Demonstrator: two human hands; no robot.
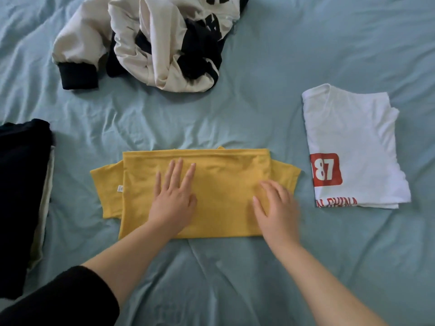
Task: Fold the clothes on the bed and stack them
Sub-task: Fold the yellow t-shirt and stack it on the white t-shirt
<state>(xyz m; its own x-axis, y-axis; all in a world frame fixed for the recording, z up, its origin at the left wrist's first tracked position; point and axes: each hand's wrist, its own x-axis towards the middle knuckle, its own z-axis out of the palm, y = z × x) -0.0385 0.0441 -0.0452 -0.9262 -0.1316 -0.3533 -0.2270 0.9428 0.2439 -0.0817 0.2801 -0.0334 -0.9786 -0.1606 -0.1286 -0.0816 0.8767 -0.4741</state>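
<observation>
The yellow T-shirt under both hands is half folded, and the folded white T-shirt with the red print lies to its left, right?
Not quite. The head view shows the white T-shirt lying to the right of the yellow T-shirt, not the left. Both hands, left and right, do rest flat on it.

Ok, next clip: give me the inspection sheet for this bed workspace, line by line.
Surface: blue bedsheet, wrinkled.
Job's things: yellow T-shirt partly folded, sleeves sticking out both sides; white printed T-shirt folded, to its right; cream and black jacket crumpled, unfolded, at the far side.
Clutter: dark fabric pile at the left edge, state unclear.
Hands: left hand and right hand both flat, open, pressing the yellow T-shirt.
Cables: nothing seen.
Surroundings: nothing seen beyond the bed.
</observation>
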